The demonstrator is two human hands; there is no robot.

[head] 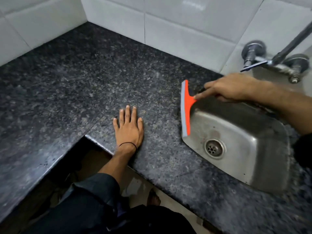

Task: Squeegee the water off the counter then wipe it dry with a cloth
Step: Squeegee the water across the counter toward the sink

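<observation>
An orange squeegee (185,105) with a grey rubber blade stands at the left rim of the steel sink (263,159), its blade running along the edge of the dark speckled granite counter (94,78). My right hand (231,88) grips the squeegee's handle from the right, above the sink. My left hand (129,127) lies flat on the counter with fingers spread, holding nothing, left of the squeegee. No cloth is in view.
A chrome wall tap (276,61) juts out over the sink's far side. White tiled walls (177,22) close off the back and left of the L-shaped counter. The counter's front edge has an inner corner (86,136) near my left wrist.
</observation>
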